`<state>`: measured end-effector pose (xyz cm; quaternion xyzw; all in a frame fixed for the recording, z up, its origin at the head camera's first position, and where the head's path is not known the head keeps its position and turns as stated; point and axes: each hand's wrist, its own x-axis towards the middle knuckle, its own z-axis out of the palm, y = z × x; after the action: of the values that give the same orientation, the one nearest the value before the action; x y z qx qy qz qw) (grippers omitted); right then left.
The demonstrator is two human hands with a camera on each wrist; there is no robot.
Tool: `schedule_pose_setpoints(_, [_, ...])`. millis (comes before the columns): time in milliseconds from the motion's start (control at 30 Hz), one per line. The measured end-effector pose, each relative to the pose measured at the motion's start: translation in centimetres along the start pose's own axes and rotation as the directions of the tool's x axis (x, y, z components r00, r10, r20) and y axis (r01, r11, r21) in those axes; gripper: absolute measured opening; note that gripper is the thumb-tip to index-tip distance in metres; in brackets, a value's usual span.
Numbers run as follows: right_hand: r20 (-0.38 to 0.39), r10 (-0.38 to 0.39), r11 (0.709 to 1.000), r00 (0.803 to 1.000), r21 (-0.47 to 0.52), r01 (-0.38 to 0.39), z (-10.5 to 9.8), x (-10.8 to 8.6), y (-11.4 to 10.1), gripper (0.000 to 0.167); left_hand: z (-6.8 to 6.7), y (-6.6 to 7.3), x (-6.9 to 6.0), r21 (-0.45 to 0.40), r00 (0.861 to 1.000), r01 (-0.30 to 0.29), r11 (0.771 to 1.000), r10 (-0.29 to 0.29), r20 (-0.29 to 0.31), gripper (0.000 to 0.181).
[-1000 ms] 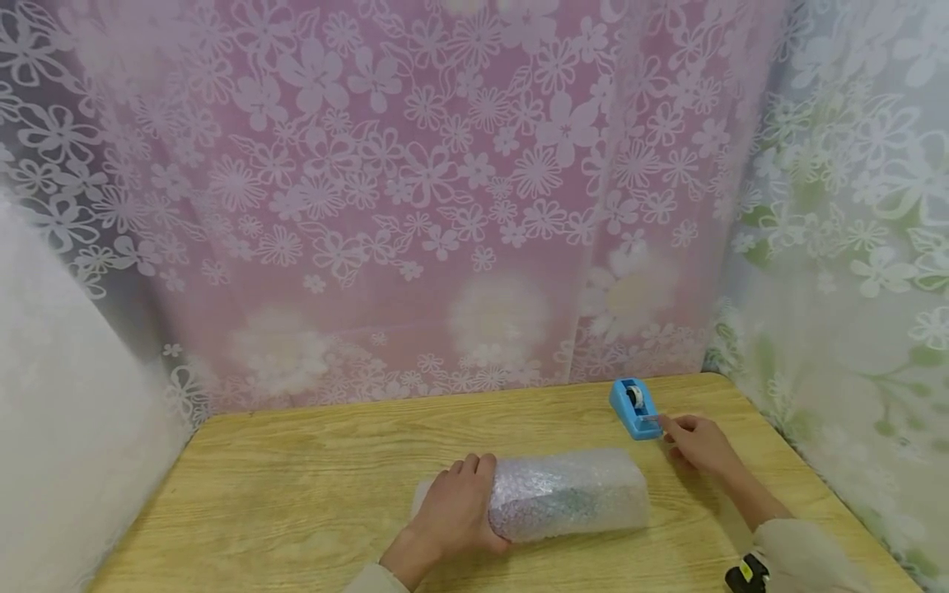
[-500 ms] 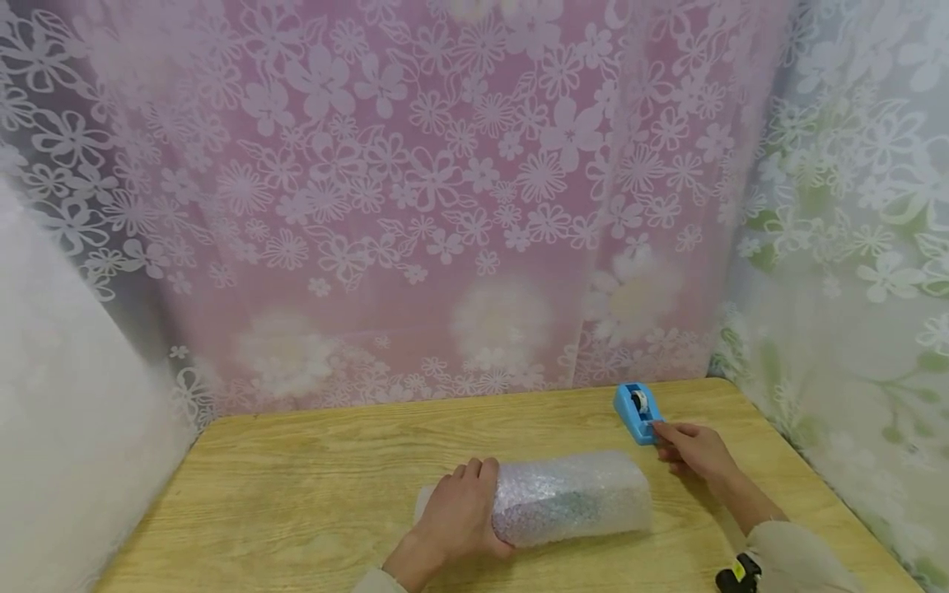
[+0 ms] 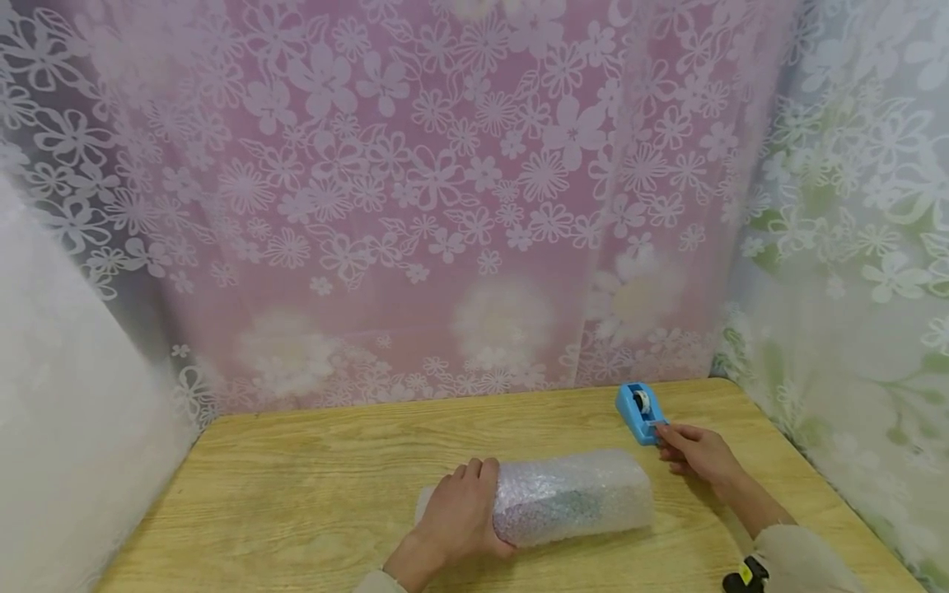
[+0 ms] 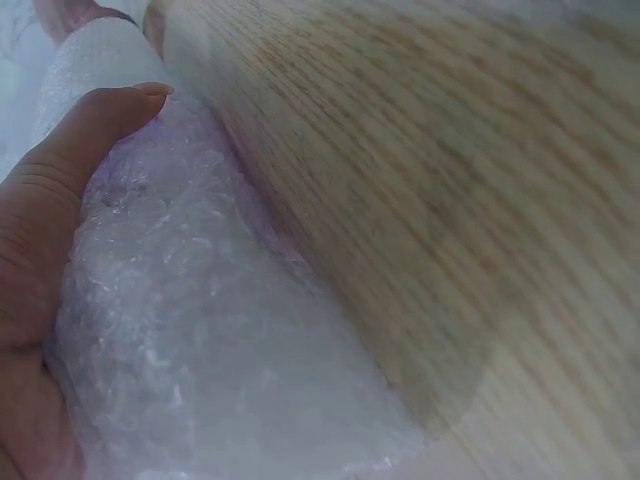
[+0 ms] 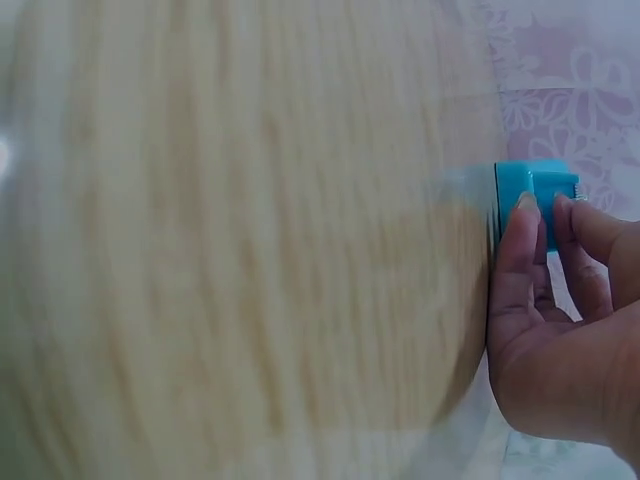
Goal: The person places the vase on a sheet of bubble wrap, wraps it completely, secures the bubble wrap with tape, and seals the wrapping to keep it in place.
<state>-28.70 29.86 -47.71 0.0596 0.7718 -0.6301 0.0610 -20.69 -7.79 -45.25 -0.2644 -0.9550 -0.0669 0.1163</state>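
Observation:
A roll of bubble wrap around something with purple and teal tints, the bubble-wrapped bundle [image 3: 571, 498], lies across the front of the table. My left hand [image 3: 458, 511] grips its left part from above; in the left wrist view the thumb [image 4: 95, 130] lies along the wrap. At the back right stands a blue tape dispenser [image 3: 639, 416] holding a small roll of tape [image 3: 642, 402]. My right hand [image 3: 700, 453] is at its front end, thumb and forefinger pinching the tape's end by the cutter. In the right wrist view the fingertips overlap the dispenser [image 5: 517, 180].
The wood-grain table [image 3: 311, 486] stretches left of the bundle. Behind it hangs a pink flowered curtain [image 3: 415, 206], and a pale flowered curtain [image 3: 853, 272] closes off the right. A black object with a yellow mark [image 3: 745, 575] sits by the right sleeve.
The view has shifted slightly. My right fingertips have come a little closer in against the dispenser's front end. The left hand keeps its grip on the bundle.

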Motion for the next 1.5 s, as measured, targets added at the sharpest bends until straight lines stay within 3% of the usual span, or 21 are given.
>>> schedule_pose_setpoints(433, [0.058, 0.0, 0.997, 0.998, 0.078, -0.005, -0.8, 0.3, 0.4, 0.042, 0.0, 0.1, 0.1, -0.014, 1.0, 0.014, 1.0, -0.014, 0.009, 0.089])
schedule_pose_setpoints(867, [0.148, 0.065, 0.976, 0.987, 0.195, -0.094, -1.5, 0.2, -0.2, 0.023, -0.3, 0.0, 0.1, -0.004, 1.0, 0.01, 1.0, -0.01, 0.009, 0.086])
schedule_pose_setpoints(967, [0.137, 0.092, 0.976, 0.986, 0.182, -0.117, -1.5, 0.3, -0.2, 0.025, -0.3, 0.0, 0.1, -0.009, 1.0, 0.016, 1.0, -0.016, 0.015, 0.086])
schedule_pose_setpoints(1133, [0.109, 0.096, 0.986, 0.989, 0.124, -0.11, -1.3, 0.2, 0.0, 0.043, -0.2, 0.0, 0.0, -0.023, 0.999, 0.034, 0.999, -0.034, 0.033, 0.085])
schedule_pose_setpoints(1267, [0.165, 0.072, 0.982, 0.984, 0.16, -0.099, -1.7, 0.0, 0.4, 0.049, -0.2, 0.0, 0.0, -0.037, 0.998, 0.036, 0.999, -0.035, 0.043, 0.085])
schedule_pose_setpoints(1500, [0.254, 0.029, 0.962, 0.967, 0.256, -0.096, -2.3, 0.0, 1.2, 0.04, -0.2, 0.0, 0.0, -0.042, 0.998, 0.038, 0.998, -0.036, 0.059, 0.086])
